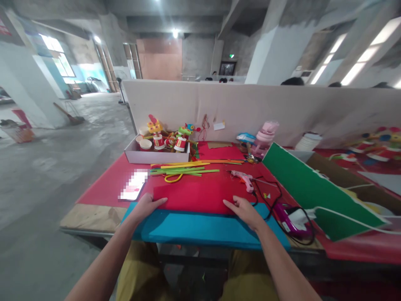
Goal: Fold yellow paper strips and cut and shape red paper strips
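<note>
A red sheet (194,198), felt-like in look, lies in front of me across the near part of the table, its front edge over a blue sheet (200,228). My left hand (148,207) is at its left end, thumb stretched over the red surface and the other fingers partly hidden. At the right end, my right hand (246,211) has thumb and forefinger on the sheet with the other fingers curled. Just beyond the sheet lie green strips (184,171) and a bent yellow piece (174,178). A pink glue gun (243,179) rests beyond my right hand.
A phone (134,186) lies at left. Behind it, a white box (156,157) holds paper cups and colourful figures. At right are a purple device (291,221) with cables and a green panel (316,192). A pale partition (188,98) bounds the table's back.
</note>
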Motion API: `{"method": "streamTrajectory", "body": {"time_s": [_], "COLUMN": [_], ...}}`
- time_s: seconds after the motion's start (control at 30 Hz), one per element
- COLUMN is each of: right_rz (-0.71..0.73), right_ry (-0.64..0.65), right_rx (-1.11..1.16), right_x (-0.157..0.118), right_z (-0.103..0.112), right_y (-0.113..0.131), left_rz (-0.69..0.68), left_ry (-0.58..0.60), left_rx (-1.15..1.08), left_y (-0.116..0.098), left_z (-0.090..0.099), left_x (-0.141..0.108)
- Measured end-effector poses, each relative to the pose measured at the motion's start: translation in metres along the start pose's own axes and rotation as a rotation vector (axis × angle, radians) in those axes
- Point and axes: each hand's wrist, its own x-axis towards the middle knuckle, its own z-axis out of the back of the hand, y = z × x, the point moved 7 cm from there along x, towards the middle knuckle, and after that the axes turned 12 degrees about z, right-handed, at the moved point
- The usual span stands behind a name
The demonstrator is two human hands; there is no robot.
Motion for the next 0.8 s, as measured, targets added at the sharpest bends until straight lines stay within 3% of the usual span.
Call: {"method": "streamTrajectory", "body": {"time_s": [0.2,0.3,0.47,0.8], "right_rz": [-0.024,0.005,0.015,0.097], "right_ry": [0.148,0.038,-0.161,-0.168], "right_rx": [0.010,-0.107,-0.635,-0.961], "right_x": [-0.008,0.000,0.000,-0.007], "right_z": [-0.004,-0.003,-0.009,-0.023], "right_y": [-0.003,-0.005,-0.006,0.020], "left_rz": [-0.019,-0.042,-0.075,-0.142], "left_ry": [-0.080,-0.160,-0.307,-0.424], "left_rx": [0.293,0.487,0.759,0.885], "left_y": [-0.004,-0.013,-0.020,-0.025], "left_z": [-0.004,-0.008,-0.014,-0.023], "left_x": [0.005,0.009,0.010,0.006]}}
